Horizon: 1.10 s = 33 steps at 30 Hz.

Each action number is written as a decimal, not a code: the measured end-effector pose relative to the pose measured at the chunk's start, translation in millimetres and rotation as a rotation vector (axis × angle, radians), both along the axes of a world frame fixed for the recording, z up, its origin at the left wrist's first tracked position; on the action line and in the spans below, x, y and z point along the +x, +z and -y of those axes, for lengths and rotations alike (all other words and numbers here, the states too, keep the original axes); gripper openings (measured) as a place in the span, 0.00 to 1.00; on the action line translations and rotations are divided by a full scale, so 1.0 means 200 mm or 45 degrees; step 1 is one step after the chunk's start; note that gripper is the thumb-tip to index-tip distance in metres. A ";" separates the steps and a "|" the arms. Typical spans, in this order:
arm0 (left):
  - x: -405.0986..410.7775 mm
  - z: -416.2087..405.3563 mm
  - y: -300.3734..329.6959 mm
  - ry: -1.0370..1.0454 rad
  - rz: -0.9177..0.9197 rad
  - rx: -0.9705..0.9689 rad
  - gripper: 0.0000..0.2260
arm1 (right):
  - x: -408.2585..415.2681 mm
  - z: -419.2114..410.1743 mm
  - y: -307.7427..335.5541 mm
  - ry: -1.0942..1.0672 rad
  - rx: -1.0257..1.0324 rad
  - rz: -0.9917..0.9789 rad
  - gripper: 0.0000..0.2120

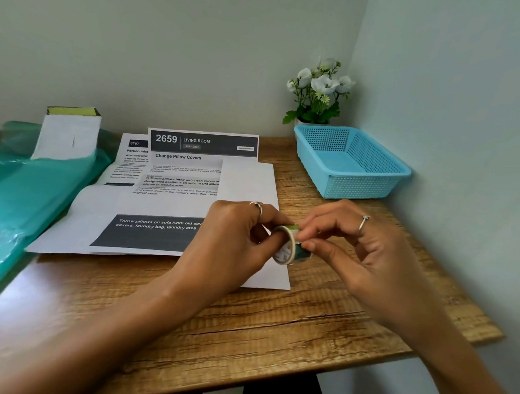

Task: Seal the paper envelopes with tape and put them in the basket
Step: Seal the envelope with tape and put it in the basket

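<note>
**Finding the tape's free end**

The left hand (236, 234) grips a small roll of tape (286, 247) between thumb and fingers, held just above the table (247, 330) near its middle. The right hand (355, 245) pinches at the roll's rim, apparently picking up the loose end. Folded paper envelopes (247, 184) made of printed sheets lie spread toward the table's back edge; the blue basket (349, 162) stands empty at the back right corner. To do this step well, the left hand should probably hold the roll steady while the right peels slowly and straight, drawing a strip long enough to span a flap without letting it curl back.
</note>
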<state>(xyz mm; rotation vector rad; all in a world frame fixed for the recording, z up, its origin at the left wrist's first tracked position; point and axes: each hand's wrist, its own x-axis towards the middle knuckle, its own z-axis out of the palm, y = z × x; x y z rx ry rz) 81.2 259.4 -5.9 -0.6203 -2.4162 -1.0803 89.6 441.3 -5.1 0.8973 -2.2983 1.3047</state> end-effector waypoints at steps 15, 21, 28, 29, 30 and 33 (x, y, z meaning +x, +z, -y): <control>-0.05 -0.14 0.05 -0.013 0.641 0.258 0.03 | 0.02 -0.13 -0.04 -0.174 -0.085 -0.123 0.05; -0.07 -0.23 0.09 0.012 0.771 0.268 0.02 | 0.04 -0.21 -0.07 -0.251 -0.160 -0.106 0.05; -0.08 -0.30 0.10 0.031 0.903 0.255 0.03 | 0.07 -0.27 -0.08 -0.315 -0.192 -0.113 0.05; -0.08 -0.30 0.11 0.032 0.925 0.252 0.03 | 0.07 -0.27 -0.08 -0.320 -0.185 -0.114 0.05; -0.09 -0.31 0.11 0.030 0.946 0.252 0.03 | 0.07 -0.28 -0.08 -0.325 -0.182 -0.113 0.05; -0.09 -0.32 0.12 0.034 0.997 0.256 0.03 | 0.09 -0.28 -0.09 -0.342 -0.175 -0.106 0.05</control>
